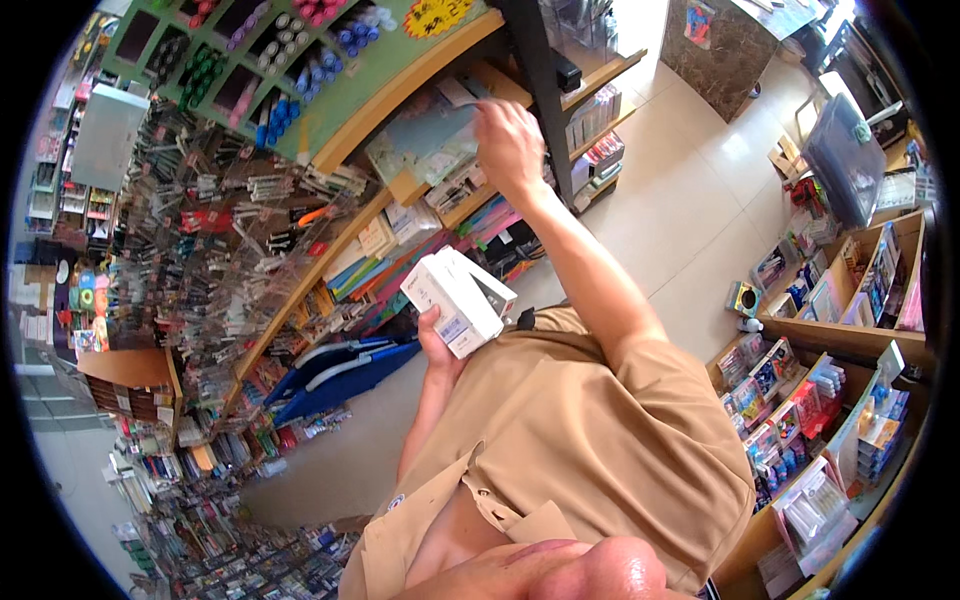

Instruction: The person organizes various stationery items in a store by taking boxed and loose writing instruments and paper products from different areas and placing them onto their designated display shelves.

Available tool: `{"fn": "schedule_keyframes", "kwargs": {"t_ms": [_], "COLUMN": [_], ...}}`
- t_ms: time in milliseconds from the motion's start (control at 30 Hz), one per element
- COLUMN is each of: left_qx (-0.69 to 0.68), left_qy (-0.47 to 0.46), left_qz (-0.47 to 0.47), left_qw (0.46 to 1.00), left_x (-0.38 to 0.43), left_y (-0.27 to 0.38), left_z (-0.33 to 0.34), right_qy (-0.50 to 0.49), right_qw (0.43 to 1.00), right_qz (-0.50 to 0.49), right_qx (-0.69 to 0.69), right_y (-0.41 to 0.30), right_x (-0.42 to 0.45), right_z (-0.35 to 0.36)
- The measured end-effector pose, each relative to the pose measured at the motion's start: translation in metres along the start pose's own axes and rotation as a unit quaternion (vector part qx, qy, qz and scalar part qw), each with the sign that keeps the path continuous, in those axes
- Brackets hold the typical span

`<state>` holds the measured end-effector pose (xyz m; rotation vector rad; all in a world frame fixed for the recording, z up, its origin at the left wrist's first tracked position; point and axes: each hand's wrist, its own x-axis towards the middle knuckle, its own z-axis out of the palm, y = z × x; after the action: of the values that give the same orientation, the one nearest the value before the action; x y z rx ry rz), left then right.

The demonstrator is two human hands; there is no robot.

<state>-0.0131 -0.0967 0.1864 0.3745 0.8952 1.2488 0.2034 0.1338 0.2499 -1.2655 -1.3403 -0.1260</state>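
Observation:
My left hand (440, 343) holds white cardboard boxes (454, 304) in front of my waist, its thumb on the near box's side. A second white box (487, 285) with a dark panel lies against the first, on its right. My right hand (511, 142) is raised over a shelf under the marker display. Its slightly blurred fingers are bent beside a clear plastic sheet or bag (435, 139); whether they grip something thin cannot be told. Packed goods (457, 184) lie on the shelf just below that hand.
Colored markers (202, 75) fill a green rack at the upper left, above many pens. A blue folded item with light handles (337, 371) stands by the lower shelves. A dark post (536, 82) rises near my right hand. Wooden shelves of stationery (844, 330) line the right; tiled floor (675, 187) lies between.

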Motion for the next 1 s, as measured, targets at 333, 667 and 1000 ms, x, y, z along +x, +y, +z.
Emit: {"fn": "schedule_keyframes", "kwargs": {"t_ms": [333, 667, 1000], "left_qx": [0.015, 0.000, -0.010], "left_qy": [-0.003, 0.003, -0.010], "left_qz": [-0.106, -0.106, -0.087], "left_qw": [0.994, 0.994, 0.996], "left_x": [0.001, -0.005, 0.006], "left_y": [-0.012, -0.022, -0.010], "left_z": [0.017, 0.017, 0.030], "right_qy": [-0.181, -0.094, -0.133], "right_qw": [0.967, 0.995, 0.990], "right_qz": [-0.147, -0.019, -0.046], "right_qx": [-0.103, 0.017, -0.005], "right_y": [0.112, 0.085, 0.039], "right_x": [-0.052, -0.034, 0.005], "right_z": [-0.013, -0.031, 0.013]}}
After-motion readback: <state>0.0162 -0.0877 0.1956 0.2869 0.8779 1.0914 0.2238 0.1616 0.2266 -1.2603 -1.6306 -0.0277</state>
